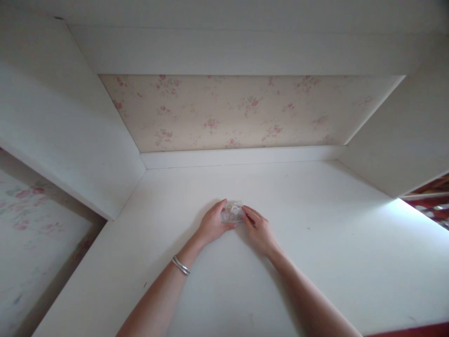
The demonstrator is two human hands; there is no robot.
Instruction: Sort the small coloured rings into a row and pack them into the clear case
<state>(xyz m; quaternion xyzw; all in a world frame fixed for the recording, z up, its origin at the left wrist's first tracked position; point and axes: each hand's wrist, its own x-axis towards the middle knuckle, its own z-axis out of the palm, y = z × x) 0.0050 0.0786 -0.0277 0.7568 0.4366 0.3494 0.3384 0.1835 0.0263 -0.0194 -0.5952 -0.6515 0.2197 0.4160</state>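
A small clear plastic box [232, 211] with pale round items inside rests on the white shelf surface [315, 243]. My left hand [212, 224] grips its left side, thumb under and fingers curled over the top. My right hand [257, 228] pinches its right side with fingers pressed together. A silver bangle [181, 265] sits on my left wrist. What exactly the box holds is too small to make out.
The shelf sits in a white recess with side panels at left [70, 140] and right [403, 135]. Floral wallpaper [242, 112] covers the back. A white ledge [242, 157] runs along the back edge. Red items [433, 201] show at far right.
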